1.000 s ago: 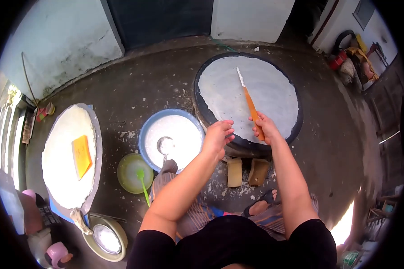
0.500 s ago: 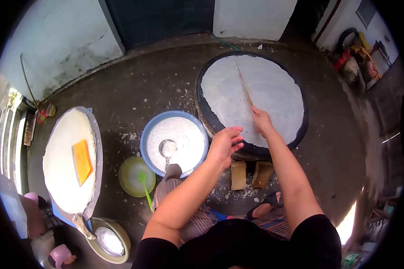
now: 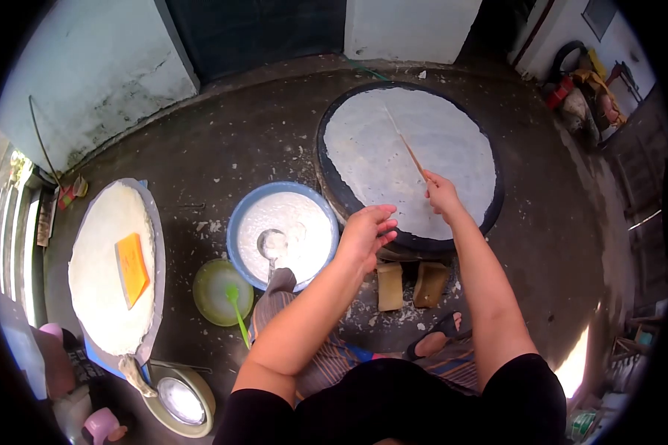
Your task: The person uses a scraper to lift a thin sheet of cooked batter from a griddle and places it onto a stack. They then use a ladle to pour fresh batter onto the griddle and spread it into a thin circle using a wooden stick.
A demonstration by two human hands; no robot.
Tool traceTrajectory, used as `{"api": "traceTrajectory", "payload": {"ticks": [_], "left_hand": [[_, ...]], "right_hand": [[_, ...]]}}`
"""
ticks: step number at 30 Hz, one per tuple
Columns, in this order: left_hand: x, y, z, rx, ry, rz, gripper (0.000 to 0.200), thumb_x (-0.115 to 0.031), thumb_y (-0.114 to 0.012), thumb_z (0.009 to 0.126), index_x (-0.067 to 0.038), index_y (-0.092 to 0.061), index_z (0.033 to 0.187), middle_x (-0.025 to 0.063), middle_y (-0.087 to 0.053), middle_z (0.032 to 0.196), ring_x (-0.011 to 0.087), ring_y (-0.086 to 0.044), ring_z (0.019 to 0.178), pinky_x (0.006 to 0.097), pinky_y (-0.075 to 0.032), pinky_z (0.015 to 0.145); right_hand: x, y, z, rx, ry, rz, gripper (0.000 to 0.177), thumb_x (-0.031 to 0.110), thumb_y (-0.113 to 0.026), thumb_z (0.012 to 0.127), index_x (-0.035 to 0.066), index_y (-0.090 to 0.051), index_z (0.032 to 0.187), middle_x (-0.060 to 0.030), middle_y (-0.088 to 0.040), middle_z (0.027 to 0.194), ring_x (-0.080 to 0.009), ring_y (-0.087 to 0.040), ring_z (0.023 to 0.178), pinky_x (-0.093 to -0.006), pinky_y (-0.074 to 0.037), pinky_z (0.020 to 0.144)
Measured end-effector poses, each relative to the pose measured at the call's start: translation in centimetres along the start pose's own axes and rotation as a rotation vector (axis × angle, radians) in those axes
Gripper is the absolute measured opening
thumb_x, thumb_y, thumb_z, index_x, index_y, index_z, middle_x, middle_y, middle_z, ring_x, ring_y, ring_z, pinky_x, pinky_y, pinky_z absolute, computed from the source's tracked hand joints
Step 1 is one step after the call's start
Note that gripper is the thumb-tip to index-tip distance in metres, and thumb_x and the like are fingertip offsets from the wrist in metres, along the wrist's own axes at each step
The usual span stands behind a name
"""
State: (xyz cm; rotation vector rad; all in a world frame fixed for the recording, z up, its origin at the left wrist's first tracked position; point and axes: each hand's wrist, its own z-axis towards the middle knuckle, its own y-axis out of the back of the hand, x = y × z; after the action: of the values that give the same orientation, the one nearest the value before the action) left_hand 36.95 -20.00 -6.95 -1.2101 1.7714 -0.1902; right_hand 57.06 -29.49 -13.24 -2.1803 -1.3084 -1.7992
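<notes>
My right hand [image 3: 441, 194] is closed around the near end of a long thin wooden stick [image 3: 410, 152]. The stick reaches away from me across a wide pale sheet of batter [image 3: 360, 141], spread on a round black griddle [image 3: 497, 204]. My left hand [image 3: 369, 236] hovers by the griddle's near-left edge, fingers loosely bent and apart, holding nothing. Below it to the left is a blue basin [image 3: 234, 252] of white batter [image 3: 304, 222], in which a ladle [image 3: 270, 243] rests, its handle end partly covered by cloth.
A green bowl [image 3: 202, 305] holds a light green brush-like utensil [image 3: 234, 297]. At left, an orange scraper [image 3: 132, 271] lies on stacked pale sheets [image 3: 100, 297] on a round board. Two bricks [image 3: 390, 288] sit before the griddle. Below the board is a beige basin [image 3: 206, 415].
My right hand has moved slightly right over the griddle, and the stick slants more. My left hand stays near the edge. The whole view has shifted a little.
</notes>
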Motion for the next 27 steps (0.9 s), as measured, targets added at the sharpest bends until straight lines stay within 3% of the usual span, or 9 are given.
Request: {"api": "traceTrajectory", "payload": {"ticks": [3, 10, 13, 15, 19, 21, 22, 24, 27], "left_hand": [[0.1, 0.0, 0.1, 0.002, -0.004, -0.006, 0.025, -0.011, -0.049, 0.081, 0.004, -0.051, 0.102, 0.0108, -0.053, 0.100, 0.0193, -0.051, 0.087, 0.0285, -0.045, 0.072], [0.3, -0.1, 0.1, -0.004, 0.004, -0.001, 0.024, -0.010, -0.049, 0.081, 0.003, -0.052, 0.100, 0.0103, -0.054, 0.099, 0.0196, -0.052, 0.087, 0.0287, -0.045, 0.071], [0.5, -0.2, 0.1, 0.009, 0.003, -0.005, 0.023, -0.010, -0.050, 0.080, 0.003, -0.052, 0.099, 0.0102, -0.054, 0.099, 0.0197, -0.052, 0.086, 0.0286, -0.045, 0.071], [0.5, -0.3, 0.1, 0.002, 0.002, -0.007, 0.023, -0.010, -0.051, 0.080, 0.003, -0.052, 0.099, 0.0102, -0.054, 0.098, 0.0197, -0.052, 0.085, 0.0285, -0.045, 0.070], [0.3, -0.2, 0.2, -0.009, 0.001, -0.016, 0.023, -0.010, -0.052, 0.080, 0.002, -0.052, 0.099, 0.0103, -0.054, 0.099, 0.0197, -0.052, 0.085, 0.0287, -0.045, 0.070], [0.3, 0.0, 0.4, -0.001, 0.001, -0.017, 0.022, -0.010, -0.052, 0.080, 0.002, -0.052, 0.099, 0.0103, -0.054, 0.099, 0.0196, -0.052, 0.085, 0.0288, -0.045, 0.070], [0.4, 0.1, 0.5, 0.004, 0.003, -0.018, 0.022, -0.010, -0.052, 0.080, 0.002, -0.052, 0.098, 0.0103, -0.054, 0.099, 0.0196, -0.052, 0.085, 0.0288, -0.045, 0.070], [0.2, -0.1, 0.1, -0.001, 0.002, -0.016, 0.022, -0.010, -0.052, 0.080, 0.002, -0.053, 0.098, 0.0101, -0.054, 0.099, 0.0196, -0.052, 0.086, 0.0287, -0.045, 0.070], [0.2, -0.1, 0.0, -0.002, 0.002, -0.002, 0.022, -0.010, -0.051, 0.080, 0.002, -0.053, 0.098, 0.0099, -0.055, 0.098, 0.0194, -0.052, 0.086, 0.0284, -0.045, 0.070]], "right_hand": [[0.3, 0.6, -1.7, 0.254, -0.080, 0.213, 0.038, 0.016, -0.034, 0.090, 0.014, -0.037, 0.128, -0.0026, -0.049, 0.073, -0.0070, -0.036, 0.047, -0.0202, -0.031, 0.037], [-1.1, -0.3, -1.6, 0.138, -0.120, 0.397, 0.034, 0.021, -0.036, 0.089, 0.018, -0.047, 0.121, -0.0032, -0.053, 0.067, -0.0101, -0.041, 0.043, -0.0233, -0.033, 0.035], [-1.3, -1.6, 0.3, 0.065, -0.025, 0.014, 0.038, 0.016, -0.036, 0.089, 0.015, -0.042, 0.126, -0.0031, -0.051, 0.073, -0.0083, -0.040, 0.049, -0.0215, -0.033, 0.039], [-5.2, -3.0, 4.2, -0.157, 0.445, -0.547, 0.037, 0.017, -0.039, 0.087, 0.017, -0.046, 0.124, -0.0019, -0.050, 0.072, -0.0081, -0.039, 0.048, -0.0227, -0.032, 0.038], [-4.6, -3.5, 2.2, -0.162, 0.499, -0.583, 0.037, 0.017, -0.041, 0.086, 0.018, -0.048, 0.122, -0.0012, -0.048, 0.071, -0.0078, -0.038, 0.047, -0.0219, -0.030, 0.038], [-0.3, -1.9, -2.6, 0.129, -0.012, 0.009, 0.038, 0.016, -0.038, 0.087, 0.018, -0.044, 0.125, -0.0016, -0.048, 0.071, -0.0078, -0.036, 0.047, -0.0202, -0.029, 0.038], [-0.5, -1.4, -3.0, 0.128, -0.012, 0.007, 0.038, 0.016, -0.038, 0.087, 0.018, -0.044, 0.125, -0.0016, -0.048, 0.071, -0.0078, -0.036, 0.047, -0.0202, -0.029, 0.038], [-1.8, 0.2, -3.7, 0.072, -0.204, 0.583, 0.040, 0.014, -0.035, 0.088, 0.017, -0.040, 0.127, -0.0026, -0.048, 0.071, -0.0078, -0.035, 0.046, -0.0186, -0.029, 0.038], [-3.5, -0.2, -6.2, 0.088, -0.141, 0.478, 0.038, 0.015, -0.032, 0.090, 0.015, -0.037, 0.128, -0.0041, -0.048, 0.072, -0.0075, -0.034, 0.046, -0.0182, -0.029, 0.038]]}}
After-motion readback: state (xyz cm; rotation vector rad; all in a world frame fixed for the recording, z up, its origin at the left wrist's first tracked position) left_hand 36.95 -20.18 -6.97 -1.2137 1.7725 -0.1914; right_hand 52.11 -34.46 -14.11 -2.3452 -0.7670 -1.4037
